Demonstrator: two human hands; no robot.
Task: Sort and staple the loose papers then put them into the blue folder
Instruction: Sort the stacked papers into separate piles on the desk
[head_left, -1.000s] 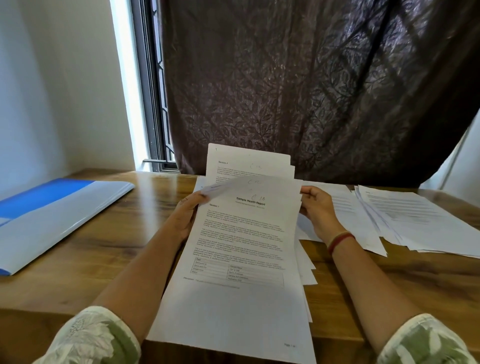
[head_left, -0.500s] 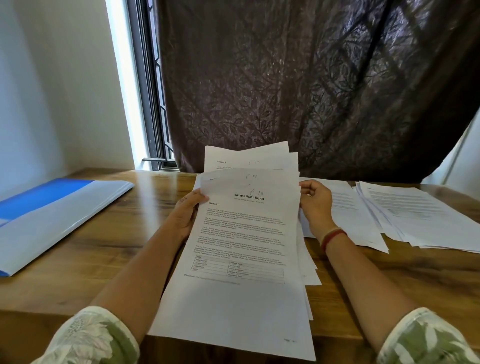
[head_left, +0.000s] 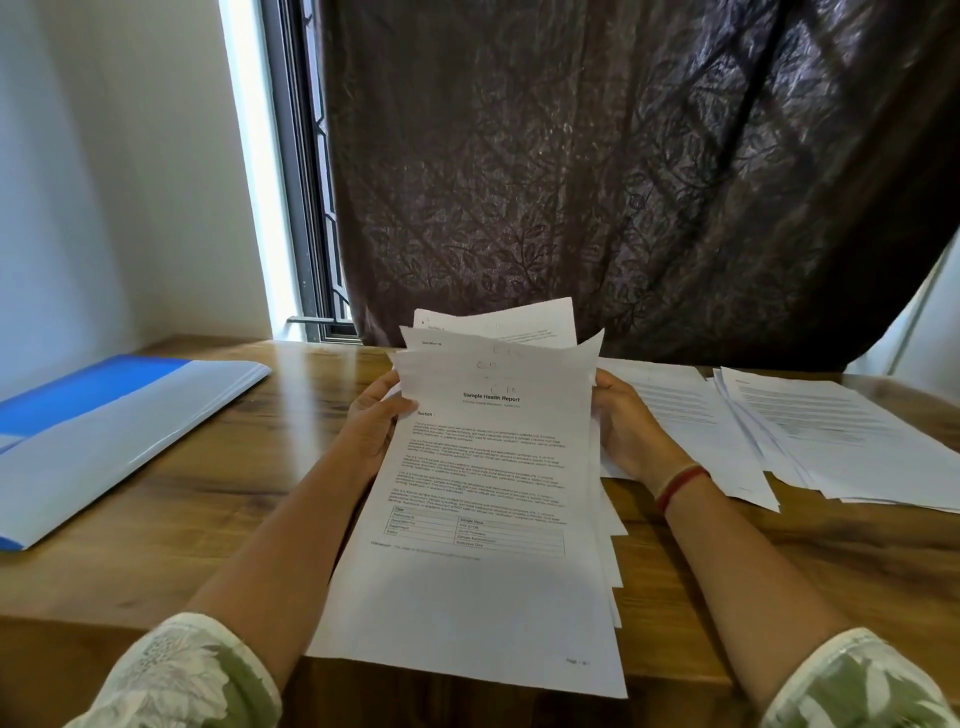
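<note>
Left hand (head_left: 375, 422) and right hand (head_left: 626, 431) fingers clamped on fanned paper stack (head_left: 483, 499), blue folder (head_left: 104, 436) left

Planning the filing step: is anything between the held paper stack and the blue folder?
Nothing visible. The left hand and right hand grip the white printed paper stack; only brown wooden tabletop separates it from the blue-and-white plastic folder lying to its left.

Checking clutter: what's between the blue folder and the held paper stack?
Head view: bare table between blue folder and paper stack, besides the left hand gripping it.
</note>
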